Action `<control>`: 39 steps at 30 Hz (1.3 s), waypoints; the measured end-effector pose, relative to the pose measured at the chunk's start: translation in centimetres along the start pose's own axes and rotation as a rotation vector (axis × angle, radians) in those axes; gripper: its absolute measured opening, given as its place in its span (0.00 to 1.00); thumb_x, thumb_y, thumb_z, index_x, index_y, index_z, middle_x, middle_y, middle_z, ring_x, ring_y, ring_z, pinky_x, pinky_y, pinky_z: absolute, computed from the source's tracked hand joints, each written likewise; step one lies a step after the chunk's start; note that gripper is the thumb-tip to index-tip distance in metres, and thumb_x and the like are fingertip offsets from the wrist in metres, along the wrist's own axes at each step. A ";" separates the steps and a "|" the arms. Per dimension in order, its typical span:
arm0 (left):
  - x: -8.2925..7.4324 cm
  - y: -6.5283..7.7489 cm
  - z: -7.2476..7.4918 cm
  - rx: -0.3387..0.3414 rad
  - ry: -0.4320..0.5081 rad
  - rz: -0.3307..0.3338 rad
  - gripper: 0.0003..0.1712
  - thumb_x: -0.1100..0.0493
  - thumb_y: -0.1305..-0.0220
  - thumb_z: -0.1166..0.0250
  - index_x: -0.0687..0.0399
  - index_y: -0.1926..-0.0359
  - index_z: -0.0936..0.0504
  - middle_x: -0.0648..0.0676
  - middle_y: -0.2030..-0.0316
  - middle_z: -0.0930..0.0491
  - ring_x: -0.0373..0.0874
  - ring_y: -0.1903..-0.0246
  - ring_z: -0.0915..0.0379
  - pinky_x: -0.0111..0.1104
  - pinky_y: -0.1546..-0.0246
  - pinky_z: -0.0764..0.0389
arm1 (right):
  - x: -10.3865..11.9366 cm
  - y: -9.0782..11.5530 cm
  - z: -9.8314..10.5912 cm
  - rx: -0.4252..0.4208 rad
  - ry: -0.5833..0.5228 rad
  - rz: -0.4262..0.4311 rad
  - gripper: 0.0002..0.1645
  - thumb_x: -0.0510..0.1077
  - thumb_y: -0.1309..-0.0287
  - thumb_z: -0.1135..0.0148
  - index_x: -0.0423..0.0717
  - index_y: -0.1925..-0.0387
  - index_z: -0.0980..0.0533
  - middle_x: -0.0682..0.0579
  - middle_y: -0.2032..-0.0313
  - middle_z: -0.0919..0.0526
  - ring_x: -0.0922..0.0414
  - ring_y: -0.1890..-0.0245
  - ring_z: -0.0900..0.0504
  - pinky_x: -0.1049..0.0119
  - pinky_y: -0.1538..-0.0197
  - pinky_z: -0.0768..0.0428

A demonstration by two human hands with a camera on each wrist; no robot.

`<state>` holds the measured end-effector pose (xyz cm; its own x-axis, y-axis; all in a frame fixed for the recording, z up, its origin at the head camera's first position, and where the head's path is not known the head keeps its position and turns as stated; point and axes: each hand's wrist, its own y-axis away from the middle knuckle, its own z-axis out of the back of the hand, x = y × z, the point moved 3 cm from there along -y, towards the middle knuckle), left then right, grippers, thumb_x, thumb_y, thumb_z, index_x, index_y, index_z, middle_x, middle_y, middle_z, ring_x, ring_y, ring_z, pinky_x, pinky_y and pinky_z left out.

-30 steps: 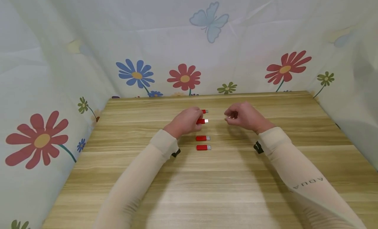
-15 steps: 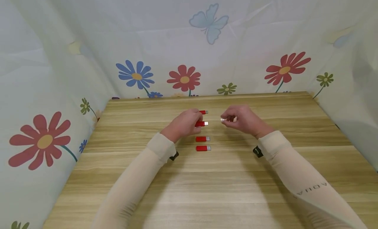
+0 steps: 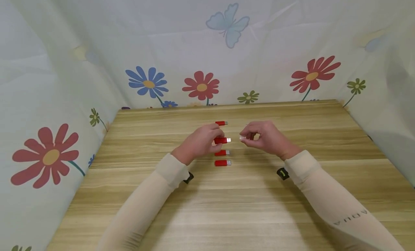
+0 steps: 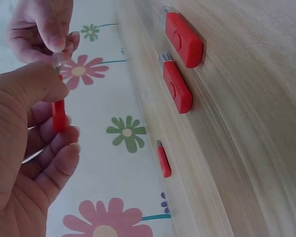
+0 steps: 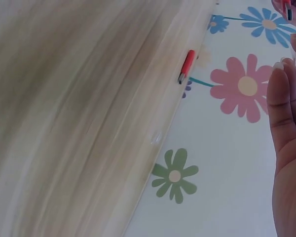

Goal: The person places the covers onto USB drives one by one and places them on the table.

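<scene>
Red stick [image 3: 221,140] and clear cap [image 3: 242,137], nearly nose to nose.
The left hand [image 3: 201,141] pinches the stick above the surface [image 3: 207,200]; the right hand [image 3: 268,137] has a snug grip on the cap, just off the plug [image 3: 228,140]. I'd align them squarely before pressing.

Pale hangings [image 3: 168,24], perhaps fabric or plastic sheeting, flank and back a wood-grained worktop [image 3: 223,207]; printed red, blue and green flowers [image 3: 201,87] and a light-blue butterfly [image 3: 229,25] decorate them.

Dark letters [image 3: 351,218] that seem to read "AQUA" stand on the right sleeve [image 3: 334,191], elbow-side of its cuff [image 3: 301,167].
</scene>
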<state>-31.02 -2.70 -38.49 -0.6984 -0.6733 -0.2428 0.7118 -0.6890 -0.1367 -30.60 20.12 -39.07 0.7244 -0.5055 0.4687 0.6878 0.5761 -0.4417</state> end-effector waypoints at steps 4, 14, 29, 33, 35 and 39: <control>-0.3 0.6 0.5 -0.074 0.011 -0.059 0.11 0.58 0.39 0.26 0.54 0.56 0.14 0.50 0.59 0.17 0.40 0.62 0.24 0.29 0.55 0.17 | 0.5 0.1 0.2 -0.032 -0.015 0.016 0.09 0.44 0.45 0.22 0.52 0.61 0.12 0.61 0.67 0.12 0.67 0.71 0.19 0.68 0.67 0.16; -1.2 1.9 1.8 -0.163 0.032 -0.152 0.11 0.58 0.39 0.26 0.55 0.57 0.14 0.50 0.59 0.16 0.38 0.62 0.22 0.27 0.57 0.16 | 2.0 0.3 0.8 -0.063 -0.087 0.043 0.10 0.40 0.46 0.23 0.53 0.60 0.12 0.62 0.67 0.12 0.67 0.71 0.18 0.72 0.68 0.17; -1.8 2.3 2.2 -0.168 0.033 -0.179 0.13 0.58 0.42 0.24 0.55 0.56 0.12 0.49 0.58 0.14 0.39 0.60 0.20 0.27 0.54 0.16 | 3.3 0.3 0.9 -0.061 -0.148 0.049 0.10 0.40 0.45 0.23 0.53 0.61 0.12 0.62 0.68 0.12 0.67 0.71 0.17 0.67 0.66 0.14; -1.9 2.4 2.2 -0.190 0.036 -0.196 0.13 0.59 0.43 0.23 0.55 0.56 0.12 0.50 0.59 0.14 0.40 0.60 0.20 0.27 0.54 0.16 | 3.3 0.3 0.5 -0.051 -0.185 0.045 0.09 0.40 0.45 0.23 0.54 0.61 0.12 0.62 0.67 0.12 0.66 0.71 0.17 0.67 0.66 0.14; -1.9 2.4 2.2 -0.196 0.037 -0.203 0.13 0.59 0.43 0.23 0.55 0.56 0.12 0.50 0.58 0.14 0.40 0.60 0.20 0.28 0.54 0.16 | 3.3 0.3 0.4 -0.048 -0.198 0.045 0.08 0.40 0.45 0.23 0.52 0.61 0.12 0.62 0.67 0.11 0.66 0.70 0.17 0.66 0.66 0.14; -1.9 2.5 2.3 -0.202 0.029 -0.220 0.13 0.59 0.43 0.23 0.55 0.56 0.12 0.50 0.58 0.14 0.40 0.59 0.20 0.27 0.53 0.16 | 3.5 0.2 0.3 -0.044 -0.191 0.046 0.08 0.40 0.45 0.23 0.50 0.62 0.11 0.62 0.65 0.11 0.66 0.69 0.16 0.66 0.66 0.14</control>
<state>-28.05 -3.74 -36.17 -0.8369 -0.5041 -0.2131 0.5465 -0.7479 -0.3768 -27.96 18.66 -37.28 0.7360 -0.3455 0.5822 0.6585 0.5649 -0.4973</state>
